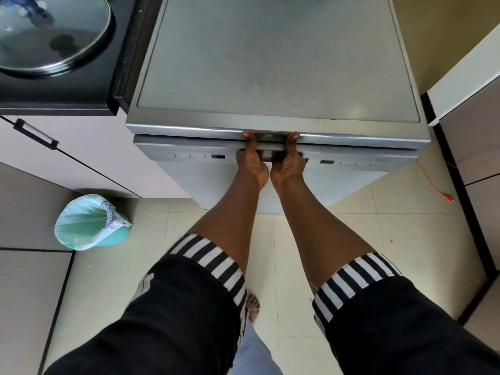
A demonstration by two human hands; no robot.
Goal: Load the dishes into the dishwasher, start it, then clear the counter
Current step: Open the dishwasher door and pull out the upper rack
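Dishwasher of grey brushed metal (276,77), freestanding, fills the upper middle of the view with its flat, faintly smudged top bare and its door seam showing a narrow dark gap under the top edge. Along the door's upper strip run small pale buttons and two dark display windows; any lettering there is too blurred to read. The left hand (251,161) and the right hand (288,163) sit side by side at the recessed handle in the middle of that strip, thumbs up against the top lip and the fingers curled into the recess, clamped on the door edge. Both forearms come out of black sleeves with black-and-white striped cuffs (211,255). Just left of the machine, a black surface (81,96) carries a round glass lid with a steel rim (51,33), and below it stands a pale cabinet front with a black bar handle (35,133). On the cream tiled floor (297,239), a mint-green bin lined with a pale bag (89,223) stands near the cabinet, well left of the arms. A thin orange cord (433,180) trails over the tiles at right, beside a white panel (465,85).
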